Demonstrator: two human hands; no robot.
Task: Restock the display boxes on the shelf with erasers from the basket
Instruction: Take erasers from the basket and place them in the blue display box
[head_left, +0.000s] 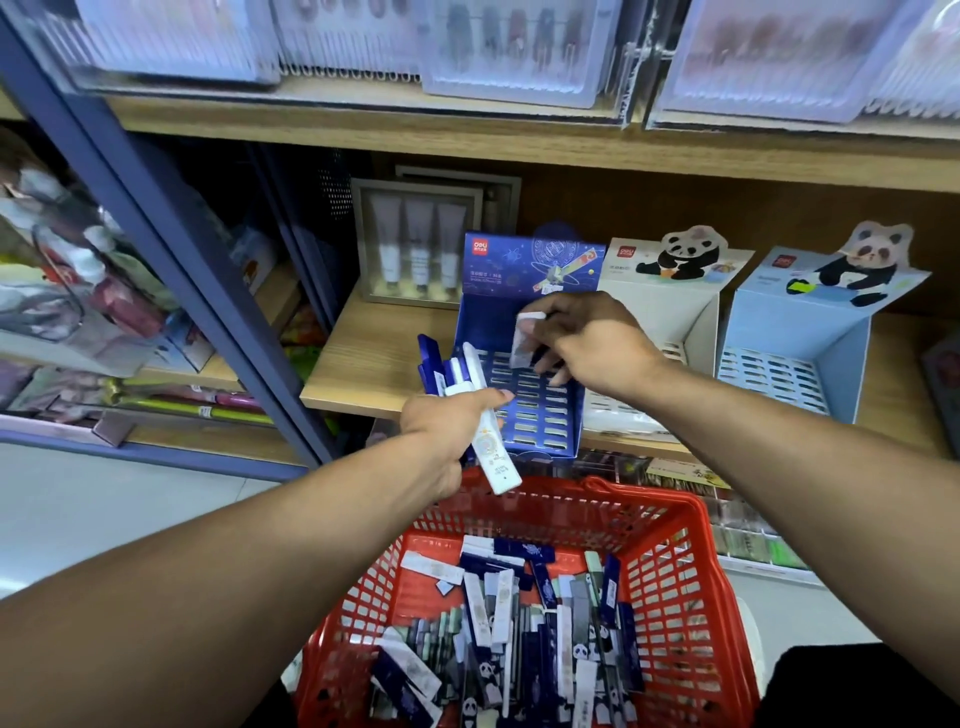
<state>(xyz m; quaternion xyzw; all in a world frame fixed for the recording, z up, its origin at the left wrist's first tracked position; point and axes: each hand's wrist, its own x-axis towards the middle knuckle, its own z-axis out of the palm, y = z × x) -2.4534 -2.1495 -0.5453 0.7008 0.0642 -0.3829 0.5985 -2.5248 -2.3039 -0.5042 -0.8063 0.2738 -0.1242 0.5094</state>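
A red plastic basket (670, 561) in front of me holds several long eraser packs (524, 618), blue, white and panda-printed. My left hand (447, 431) grips a bunch of blue and white eraser packs (480, 410) just left of the dark blue display box (524, 332) on the wooden shelf (374, 358). Over that box's slotted tray, my right hand (582, 338) pinches one white eraser pack (524, 338), its lower end close to the slots. To the right stand a white panda display box (675, 291) and a light blue panda display box (810, 332), both with bare slotted trays.
A framed set of three tubes (418, 244) stands behind the blue box. A dark blue shelf post (171, 244) slants down the left. The upper shelf carries clear packaged goods (509, 47). More stock lies on the shelf below, behind the basket.
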